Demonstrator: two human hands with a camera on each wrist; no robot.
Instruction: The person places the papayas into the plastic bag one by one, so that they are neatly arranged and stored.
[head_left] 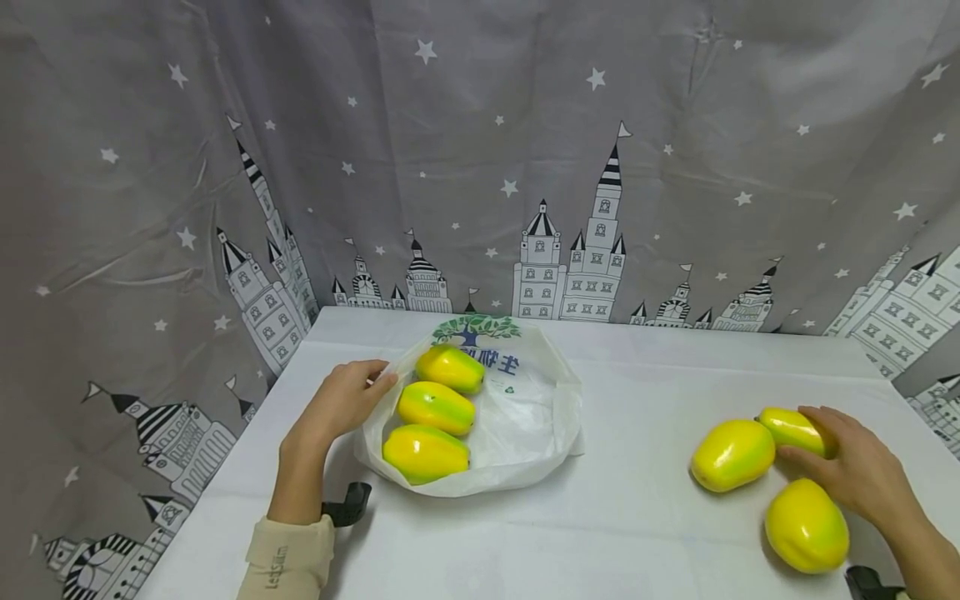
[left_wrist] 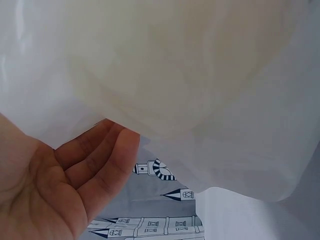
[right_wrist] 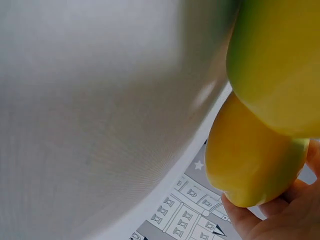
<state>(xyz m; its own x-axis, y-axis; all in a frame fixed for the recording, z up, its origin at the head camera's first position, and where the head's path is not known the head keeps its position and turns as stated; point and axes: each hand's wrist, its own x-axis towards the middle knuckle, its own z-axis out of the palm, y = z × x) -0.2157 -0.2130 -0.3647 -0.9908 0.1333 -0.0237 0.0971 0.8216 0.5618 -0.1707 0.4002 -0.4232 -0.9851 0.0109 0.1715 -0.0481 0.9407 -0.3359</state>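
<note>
A white plastic bag (head_left: 517,425) lies with its mouth open and three yellow-green papayas (head_left: 426,454) stacked along its left side. At the bag's left rim my left hand (head_left: 341,400) holds the edge; in the left wrist view its fingers (left_wrist: 102,165) meet the thin film. On the right, my right hand (head_left: 862,462) grips the farthest papaya (head_left: 791,429) between thumb and fingers. Two more papayas lie close by, one to its left (head_left: 733,455) and one nearer the front (head_left: 807,527). In the right wrist view the gripped papaya (right_wrist: 250,155) is partly covered by a nearer one.
A white cloth covers the table (head_left: 600,533). Behind and at the sides hangs a grey curtain (head_left: 465,150) printed with castles and stars. Each wrist wears a black mount (head_left: 348,505). The bag and the loose papayas lie apart, with white tabletop between them.
</note>
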